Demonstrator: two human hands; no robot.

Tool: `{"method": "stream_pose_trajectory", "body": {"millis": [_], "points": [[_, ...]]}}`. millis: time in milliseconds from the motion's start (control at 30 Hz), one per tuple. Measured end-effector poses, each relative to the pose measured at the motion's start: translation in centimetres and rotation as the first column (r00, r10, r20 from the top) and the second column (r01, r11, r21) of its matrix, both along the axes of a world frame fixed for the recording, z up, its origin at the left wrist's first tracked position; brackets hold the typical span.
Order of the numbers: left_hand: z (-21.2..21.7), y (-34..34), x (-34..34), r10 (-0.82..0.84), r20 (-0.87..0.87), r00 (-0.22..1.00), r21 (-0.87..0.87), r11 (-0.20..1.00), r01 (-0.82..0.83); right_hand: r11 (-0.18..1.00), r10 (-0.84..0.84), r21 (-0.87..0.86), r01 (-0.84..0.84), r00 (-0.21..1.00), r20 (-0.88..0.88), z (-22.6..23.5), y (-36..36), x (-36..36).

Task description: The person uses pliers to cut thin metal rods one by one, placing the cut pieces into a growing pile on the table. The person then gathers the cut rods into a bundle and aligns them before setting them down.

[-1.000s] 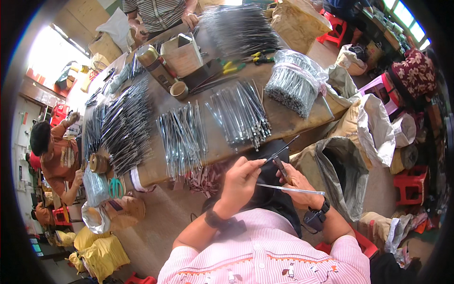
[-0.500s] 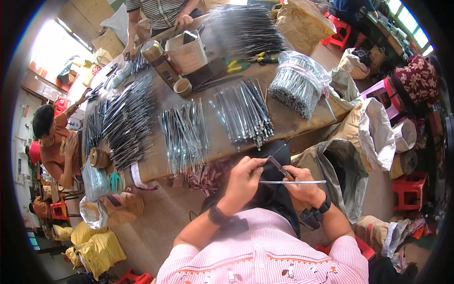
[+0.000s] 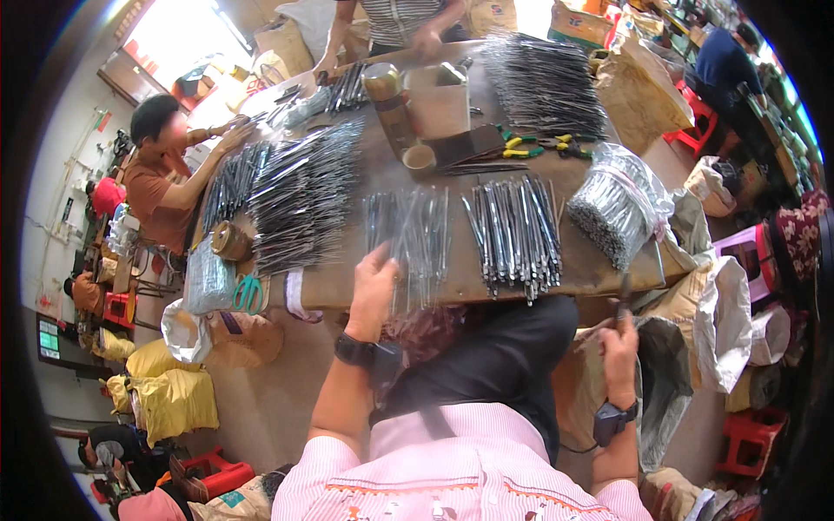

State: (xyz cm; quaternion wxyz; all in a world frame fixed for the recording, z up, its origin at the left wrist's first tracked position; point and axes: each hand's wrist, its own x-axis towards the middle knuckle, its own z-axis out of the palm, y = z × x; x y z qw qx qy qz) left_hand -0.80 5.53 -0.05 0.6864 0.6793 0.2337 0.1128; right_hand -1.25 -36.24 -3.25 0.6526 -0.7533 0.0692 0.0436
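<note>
My left hand [image 3: 373, 293] reaches over the near table edge to a pile of thin silver metal strips [image 3: 405, 227]. Its fingertips meet the strips' left side, but blur hides how they are bent. Off the table's front right, my right hand [image 3: 619, 352] is closed round a dark, narrow hand tool [image 3: 625, 295], which points up and away from me. Its exact kind is too smeared to make out. Right of the blurred pile lies another pile of metal strips [image 3: 514, 230]. A large bundle of darker strips [image 3: 306, 195] lies to the left.
A plastic-wrapped rod bundle [image 3: 618, 204] lies at the table's right, before yellow-handled pliers [image 3: 523, 146]. A flask [image 3: 391, 108], a white box [image 3: 437, 100] and a cup [image 3: 419, 160] stand mid-table. Teal scissors [image 3: 248, 293] are front left. Co-workers sit left and opposite. Open sacks [image 3: 708, 313] stand right.
My hands have parted: the left went forward to the strips, the right swung right with the tool. The silver strip between them is no longer visible there. The view has shifted.
</note>
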Motion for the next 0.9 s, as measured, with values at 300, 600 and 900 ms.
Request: {"method": "stream_pose_trajectory", "body": {"millis": [300,600,900], "points": [[-1.1,3.5,0.2,-0.093,-0.041,0.995,-0.122,0.989,0.087,0.738,-0.241,-0.614,0.28,0.959,0.148,-4.3,-6.8,7.4],[-0.5,6.5,-2.7,-0.041,0.006,0.999,0.072,0.997,0.04,0.366,-0.178,-0.889,0.273,0.959,0.221,-6.4,-5.6,12.9],[-2.0,9.7,-4.6,-0.002,-0.076,0.997,-0.019,1.0,0.0,0.437,-0.031,-0.852,0.29,0.951,0.308,0.1,-2.6,12.8]]}}
